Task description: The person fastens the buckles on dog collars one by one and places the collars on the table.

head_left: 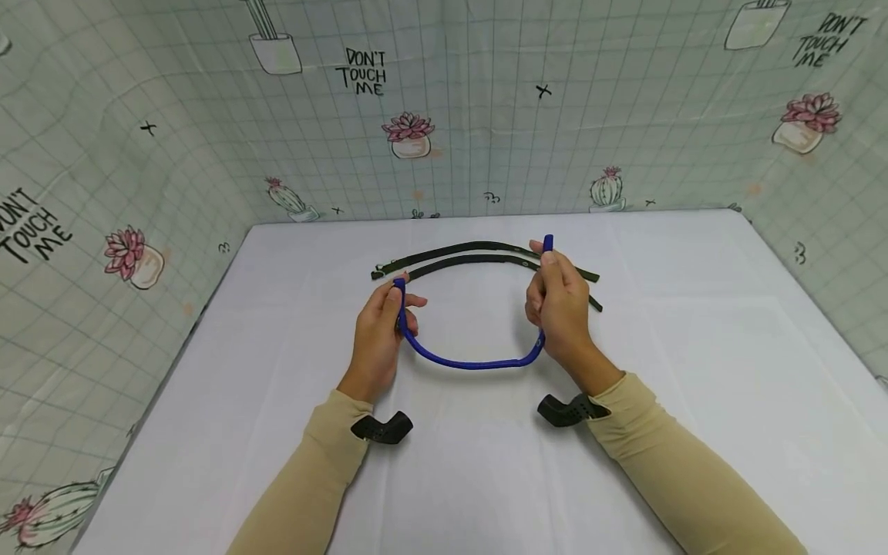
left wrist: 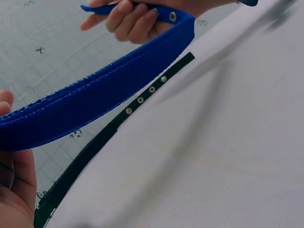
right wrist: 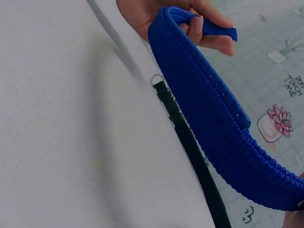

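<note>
A blue webbing collar hangs in a U above the table between both hands. My left hand pinches its left end between thumb and fingers. With its thumb, my right hand grips the other end, whose tip sticks up past the fingers. A metal eyelet shows on the collar near the right hand in the left wrist view. In the right wrist view, the left hand has the collar's end curving round through its fingers. The sagging middle touches neither hand.
Two dark green collars lie curved behind the hands, the far collar and the near collar. One green collar has several metal eyelets; a D-ring shows at a green end. The white table meets patterned cloth walls.
</note>
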{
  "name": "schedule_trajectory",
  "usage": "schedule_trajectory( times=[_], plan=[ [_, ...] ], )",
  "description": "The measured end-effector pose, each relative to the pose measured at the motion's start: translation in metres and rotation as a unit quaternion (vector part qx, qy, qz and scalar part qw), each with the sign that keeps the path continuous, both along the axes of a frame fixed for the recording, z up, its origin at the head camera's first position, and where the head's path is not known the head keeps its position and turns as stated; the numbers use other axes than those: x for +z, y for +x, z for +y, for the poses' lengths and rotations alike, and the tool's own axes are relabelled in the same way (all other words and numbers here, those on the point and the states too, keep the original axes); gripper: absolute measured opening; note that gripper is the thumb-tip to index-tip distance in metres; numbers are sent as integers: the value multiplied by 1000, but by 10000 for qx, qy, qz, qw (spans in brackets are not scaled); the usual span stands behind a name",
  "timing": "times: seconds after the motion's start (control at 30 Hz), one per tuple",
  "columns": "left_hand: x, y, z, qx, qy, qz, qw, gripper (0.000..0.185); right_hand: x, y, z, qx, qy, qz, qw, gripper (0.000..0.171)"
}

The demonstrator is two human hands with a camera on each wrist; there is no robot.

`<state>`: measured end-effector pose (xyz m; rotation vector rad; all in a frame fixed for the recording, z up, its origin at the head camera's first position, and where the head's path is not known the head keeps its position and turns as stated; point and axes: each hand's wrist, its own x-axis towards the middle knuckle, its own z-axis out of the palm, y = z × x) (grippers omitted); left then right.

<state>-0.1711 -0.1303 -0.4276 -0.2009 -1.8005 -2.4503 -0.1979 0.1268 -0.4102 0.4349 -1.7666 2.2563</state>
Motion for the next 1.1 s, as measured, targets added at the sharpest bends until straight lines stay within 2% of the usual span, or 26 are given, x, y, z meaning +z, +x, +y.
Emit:
schedule_trajectory(
  times=[0.2,0.3,0.43,0.53,0.63,0.73,0.93,1.1],
  plan=[
    [0,-7,5,319,59,99,9994,26,2,0,-2,449,-344,-306,9979,30],
    [2,-12,7,382,161,148,9990,17,4,-2,-5,477,-300,-291,9980,20],
    [6,-15,9,427,291,263,9983,12,9,-6,-10,215,308,-20,9993,19],
    [11,-15,9,416,288,396,9979,11,15,-10,-13,-2,922,113,9957,21],
    [16,-14,9,238,189,570,9979,22,21,-11,-15,-198,1512,249,9880,23],
    [18,-13,10,-125,121,650,9977,37,27,-8,-13,-377,1839,419,9813,25],
    [24,-16,14,-697,94,658,9954,49,42,3,-9,-526,1882,691,9783,27],
    [37,-17,14,-996,-177,713,9923,50,50,6,-5,-673,2043,885,9726,28]
  ],
)
